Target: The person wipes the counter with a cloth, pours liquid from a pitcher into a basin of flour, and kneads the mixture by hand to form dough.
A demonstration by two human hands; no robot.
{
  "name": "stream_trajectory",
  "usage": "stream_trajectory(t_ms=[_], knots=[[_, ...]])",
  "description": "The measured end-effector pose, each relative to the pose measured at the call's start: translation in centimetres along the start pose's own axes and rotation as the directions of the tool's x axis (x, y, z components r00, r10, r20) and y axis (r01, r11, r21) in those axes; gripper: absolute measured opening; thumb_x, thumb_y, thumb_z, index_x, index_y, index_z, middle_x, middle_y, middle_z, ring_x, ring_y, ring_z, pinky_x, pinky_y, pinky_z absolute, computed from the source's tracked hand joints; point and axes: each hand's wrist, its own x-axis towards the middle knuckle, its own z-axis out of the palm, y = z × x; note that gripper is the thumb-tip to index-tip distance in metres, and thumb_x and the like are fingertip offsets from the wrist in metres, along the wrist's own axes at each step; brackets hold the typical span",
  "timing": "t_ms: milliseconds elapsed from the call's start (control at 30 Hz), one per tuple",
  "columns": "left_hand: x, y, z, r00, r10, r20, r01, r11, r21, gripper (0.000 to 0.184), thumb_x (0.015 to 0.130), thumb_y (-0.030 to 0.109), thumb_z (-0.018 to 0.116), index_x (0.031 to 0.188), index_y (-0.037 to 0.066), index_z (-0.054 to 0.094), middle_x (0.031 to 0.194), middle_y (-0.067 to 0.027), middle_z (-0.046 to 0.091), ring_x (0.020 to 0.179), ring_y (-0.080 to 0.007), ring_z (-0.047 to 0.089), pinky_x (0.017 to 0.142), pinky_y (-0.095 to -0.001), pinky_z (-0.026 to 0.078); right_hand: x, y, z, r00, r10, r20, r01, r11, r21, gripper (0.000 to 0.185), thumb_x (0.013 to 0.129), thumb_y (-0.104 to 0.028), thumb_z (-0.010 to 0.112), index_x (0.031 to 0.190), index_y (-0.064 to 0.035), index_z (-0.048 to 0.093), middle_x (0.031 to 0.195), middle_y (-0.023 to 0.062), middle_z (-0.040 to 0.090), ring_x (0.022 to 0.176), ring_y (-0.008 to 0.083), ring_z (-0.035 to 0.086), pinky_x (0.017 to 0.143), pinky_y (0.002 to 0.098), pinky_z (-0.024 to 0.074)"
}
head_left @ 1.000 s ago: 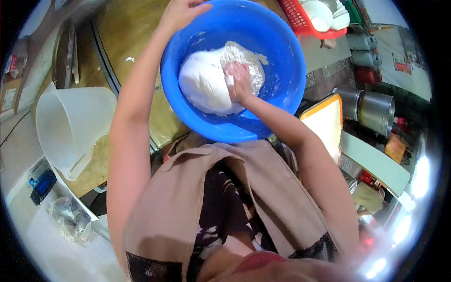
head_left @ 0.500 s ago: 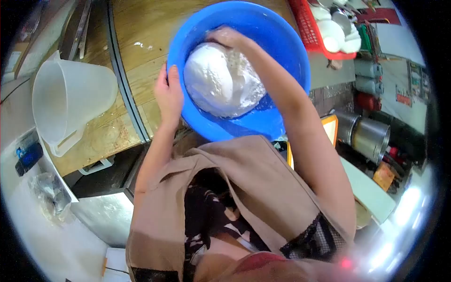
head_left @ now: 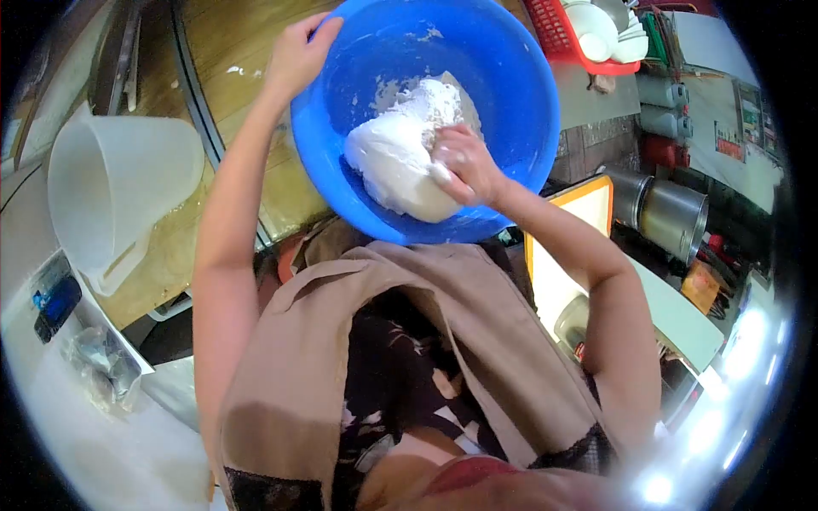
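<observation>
A large blue basin [head_left: 511, 102] holds a lump of white dough [head_left: 396, 166] with loose flour on its far side. At the basin's upper left rim, my left hand [head_left: 302, 53] grips the edge, thumb and fingers around it. My right hand [head_left: 464, 166] is inside the basin, its fingers curled and pressed against the right side of the dough. White flour coats those fingers. More flour sticks to the basin's inner wall.
A translucent plastic jug [head_left: 128, 187] lies on the wooden table [head_left: 247, 94] at left. A red basket [head_left: 558, 34] of white dishes stands at upper right. Metal pots [head_left: 673, 217] and an orange-rimmed tray [head_left: 601, 200] are at right. A plastic bag [head_left: 106, 366] lies lower left.
My left hand has moved up along the rim from the basin's left side. My right hand has come back from the dough's far edge to its right side, and the dough's shape has changed.
</observation>
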Motion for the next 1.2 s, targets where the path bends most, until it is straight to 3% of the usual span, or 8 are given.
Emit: stream_trajectory(t_ms=[333,533,667,867,900,1000,1100,1200], knots=[[7.7,4.5,2.4,0.775,0.631,-0.041,-0.557,0.712,0.428,0.026,0.084,0.027,0.046,0.085,0.007,0.062,0.076,-0.0159,0.059,0.078,-0.0316,0.057,0.070,-0.0389,0.045,4.2,2.3,5.6,0.862,0.105,-0.497,-0.279,0.915,-0.290,0.021,0.071,-0.026,0.051,0.081,-0.0081,0.055,0.081,0.0092,0.053,0.080,0.0258,0.050,0.079,0.0396,0.0340],[-4.4,-4.0,-0.2,0.975,-0.031,-0.221,0.038,0.999,0.027,0.034,0.088,0.027,0.040,0.093,-0.001,0.058,0.084,-0.0189,0.058,0.080,-0.0282,0.055,0.072,-0.0367,0.043,5.4,1.3,-5.9,0.797,0.351,0.493,-0.431,0.900,0.057,0.042,0.082,-0.040,0.047,0.078,0.0006,0.060,0.074,0.0164,0.059,0.070,0.0287,0.056,0.063,0.0395,0.0430],[-12.0,-0.9,2.9,0.884,-0.265,-0.385,0.118,0.923,-0.365,0.036,0.090,0.025,0.040,0.109,-0.003,0.051,0.092,-0.0174,0.059,0.084,-0.0217,0.056,0.076,-0.0316,0.042,14.0,7.7,-3.9,0.929,0.337,-0.154,-0.363,0.910,-0.202,0.040,0.080,-0.038,0.048,0.072,-0.0026,0.064,0.068,0.0154,0.061,0.067,0.0254,0.059,0.063,0.0411,0.0437],[-9.9,0.2,1.7,0.872,-0.239,-0.427,0.176,0.968,-0.180,0.035,0.086,0.023,0.046,0.114,0.002,0.050,0.093,-0.0185,0.060,0.083,-0.0245,0.059,0.074,-0.0318,0.044,21.1,13.2,6.3,0.924,-0.012,0.383,-0.085,0.968,0.235,0.047,0.078,-0.038,0.046,0.110,-0.0044,0.054,0.117,0.0142,0.051,0.105,0.0228,0.049,0.090,0.0330,0.0358],[-9.5,-0.1,1.4,0.889,-0.217,-0.402,0.167,0.973,-0.157,0.034,0.085,0.024,0.048,0.112,0.004,0.053,0.090,-0.0184,0.061,0.080,-0.0247,0.060,0.073,-0.0320,0.044,19.6,8.2,4.0,0.789,0.389,0.476,-0.568,0.757,0.324,0.050,0.076,-0.041,0.046,0.104,-0.0006,0.056,0.108,0.0129,0.057,0.092,0.0263,0.056,0.078,0.0390,0.0442],[-6.0,-0.5,0.0,0.923,-0.129,-0.362,0.108,0.991,-0.080,0.032,0.083,0.027,0.050,0.107,0.006,0.057,0.086,-0.0174,0.062,0.076,-0.0249,0.060,0.070,-0.0321,0.045,17.2,2.6,0.6,0.749,0.366,0.553,-0.567,0.786,0.247,0.052,0.073,-0.044,0.045,0.091,0.0023,0.060,0.088,0.0123,0.061,0.079,0.0248,0.056,0.072,0.0370,0.0440],[-4.2,-1.2,-0.7,0.962,-0.065,-0.266,0.066,0.998,-0.008,0.032,0.082,0.029,0.051,0.104,0.008,0.059,0.084,-0.0159,0.062,0.076,-0.0243,0.061,0.069,-0.0320,0.045,11.4,-0.2,-1.5,0.935,-0.059,0.350,0.040,0.997,0.062,0.048,0.074,-0.040,0.041,0.068,0.0049,0.054,0.080,0.0240,0.059,0.067,0.0343,0.056,0.058,0.0455,0.0413],[-3.4,-1.7,-0.8,0.982,-0.016,-0.190,0.018,1.000,0.010,0.033,0.083,0.032,0.051,0.104,0.008,0.059,0.086,-0.0150,0.063,0.079,-0.0239,0.061,0.069,-0.0319,0.045,3.9,-1.7,-0.8,0.958,0.281,0.049,-0.283,0.959,0.033,0.040,0.072,-0.028,0.045,0.045,0.0017,0.042,0.049,0.0248,0.042,0.054,0.0412,0.050,0.056,0.0468,0.0408]])
